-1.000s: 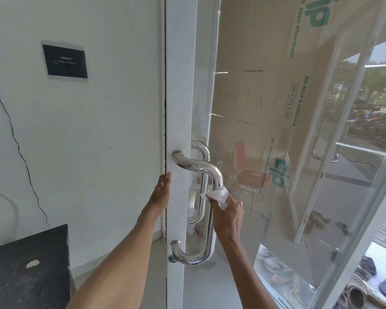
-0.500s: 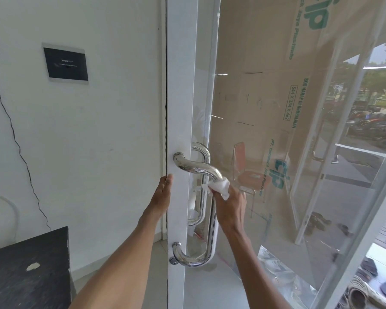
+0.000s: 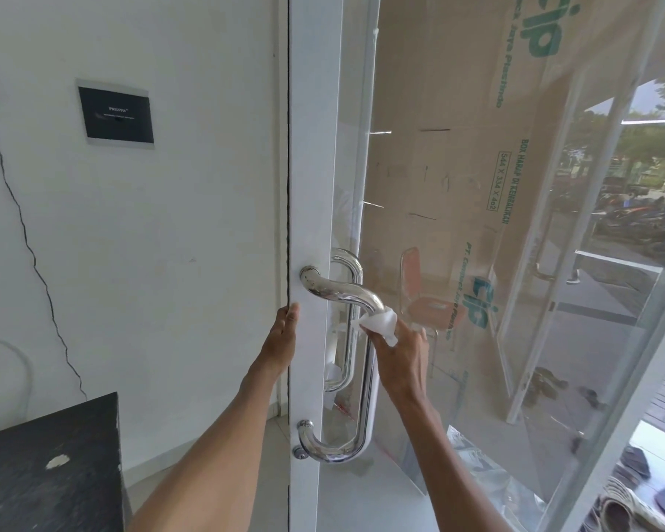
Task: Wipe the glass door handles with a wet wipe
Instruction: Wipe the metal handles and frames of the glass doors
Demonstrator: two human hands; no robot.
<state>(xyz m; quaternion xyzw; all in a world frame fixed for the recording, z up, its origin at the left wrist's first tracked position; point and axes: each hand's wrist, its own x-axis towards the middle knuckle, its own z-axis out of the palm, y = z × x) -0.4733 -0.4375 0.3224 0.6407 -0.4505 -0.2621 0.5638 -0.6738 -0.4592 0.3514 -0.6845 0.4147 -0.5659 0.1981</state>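
Note:
A chrome pull handle point(image 3: 366, 397) is fixed to the white frame point(image 3: 311, 167) of a glass door. Its twin on the other side of the glass, the outer handle point(image 3: 348, 339), shows through the pane. My right hand point(image 3: 404, 359) grips a white wet wipe point(image 3: 381, 323) and presses it against the upper bend of the near handle. My left hand point(image 3: 283, 339) holds the door's edge at handle height, its fingers hidden behind the frame.
A dark tabletop point(image 3: 47, 466) sits at lower left by the white wall, which carries a black plaque point(image 3: 116, 115) and a thin cable point(image 3: 31, 255). Cardboard sheets point(image 3: 457, 147) and a chair point(image 3: 423, 297) show through the glass. Shoes point(image 3: 630, 497) lie at lower right.
My right hand has slid the wipe up the handle's vertical bar to its upper bend. My left hand stays on the door edge.

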